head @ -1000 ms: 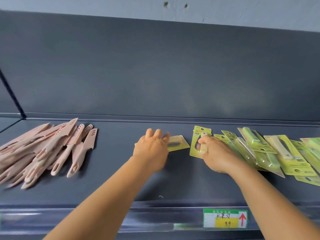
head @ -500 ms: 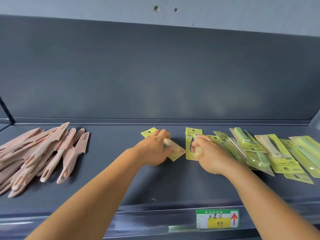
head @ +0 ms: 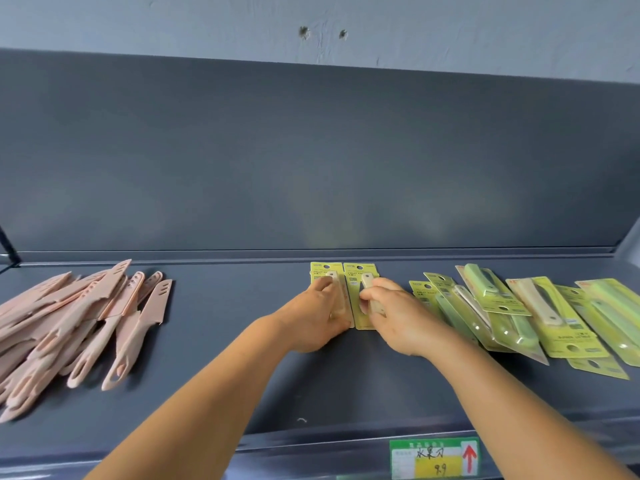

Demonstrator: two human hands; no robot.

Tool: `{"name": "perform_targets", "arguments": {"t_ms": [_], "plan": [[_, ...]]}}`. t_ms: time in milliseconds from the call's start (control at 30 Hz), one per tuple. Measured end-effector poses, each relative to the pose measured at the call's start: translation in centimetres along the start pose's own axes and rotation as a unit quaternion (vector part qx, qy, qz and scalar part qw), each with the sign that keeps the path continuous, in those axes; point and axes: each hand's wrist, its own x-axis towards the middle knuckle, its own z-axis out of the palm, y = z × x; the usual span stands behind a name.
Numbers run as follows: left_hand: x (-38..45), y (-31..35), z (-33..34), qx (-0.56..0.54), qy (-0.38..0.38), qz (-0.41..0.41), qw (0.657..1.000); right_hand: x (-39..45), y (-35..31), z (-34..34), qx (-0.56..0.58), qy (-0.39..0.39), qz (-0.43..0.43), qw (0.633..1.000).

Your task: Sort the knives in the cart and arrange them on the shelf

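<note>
Head view, left hand [head: 317,317] and right hand [head: 391,315] seemingly gripping adjacent carded knives [head: 356,275]

You're looking at a dark shelf [head: 214,348] that looks like matt painted metal. The pink knives [head: 69,327] left of it are smooth matt plastic. The knife packs [head: 540,317] to the right are green card under glossy clear plastic blisters. The price tag [head: 434,459] on the shelf's front edge is printed paper behind a shiny strip.
</note>
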Motion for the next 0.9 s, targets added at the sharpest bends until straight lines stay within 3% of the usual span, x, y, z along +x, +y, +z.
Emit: {"name": "perform_targets", "arguments": {"t_ms": [900], "plan": [[1.0, 0.0, -0.4, 0.075, -0.012, -0.036, 0.996, 2.3, -0.4, 1.0, -0.011, -0.007, -0.001, 1.0]]}}
